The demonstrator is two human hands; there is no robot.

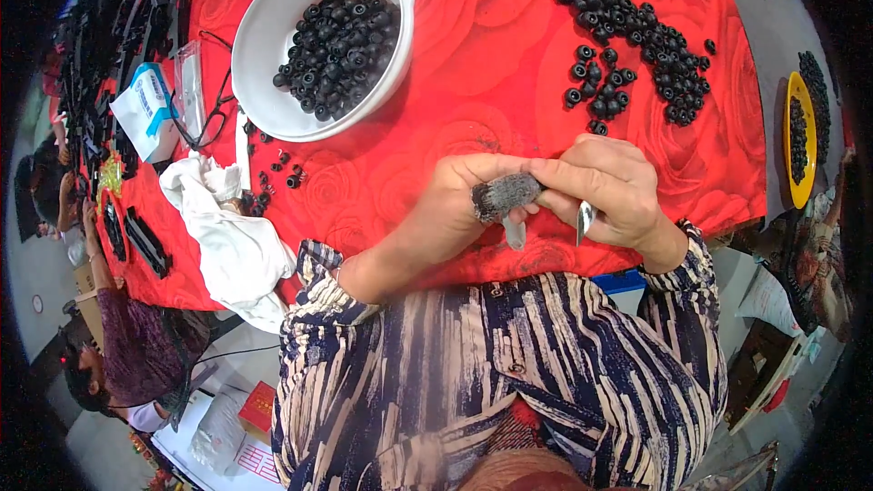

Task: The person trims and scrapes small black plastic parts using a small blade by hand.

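My left hand (446, 200) is closed in front of my chest, its index finger stretched toward my right hand. Over its thumb sits what looks like a grey, black-stained finger cover (506, 196) with a frayed edge. A whitish, translucent tip (515, 233) hangs below it. My right hand (611, 191) is closed, its thumb and forefinger meeting the left fingertips. A thin silver metal tool (585, 218) sticks out below its fingers. Something small and dark shows where the fingertips meet; its kind is hidden. A pile of small round black parts (650, 45) lies beyond my right hand.
A white bowl (400, 45) of similar black parts stands at the far left. Nearby lie a white cloth (227, 245), eyeglasses (215, 118), a blue-and-white packet (145, 114) and loose parts on the red tablecloth (455, 73). A yellow tray (802, 182) stands right. Other people sit left.
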